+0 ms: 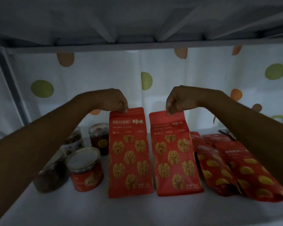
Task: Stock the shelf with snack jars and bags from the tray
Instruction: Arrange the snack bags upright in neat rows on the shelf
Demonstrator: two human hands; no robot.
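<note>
Left of walnut bags [129,154], jars [86,168]; right, pouches [216,167]

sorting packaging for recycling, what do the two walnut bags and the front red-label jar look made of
Left walnut bag and right walnut bag: probably printed plastic or foil laminate, matte; flat sealed tops, soft creases, little glare. Red-label jar: likely clear plastic with a pale, shiny lid, perhaps foil; dim light leaves this open.

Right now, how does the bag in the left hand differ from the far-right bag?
The walnut bag stands upright, its top pinched by the left hand; the far-right bag leans over. The walnut bag pictures walnuts; the far-right bag shows smooth yellow nuts. Both are red.
</note>
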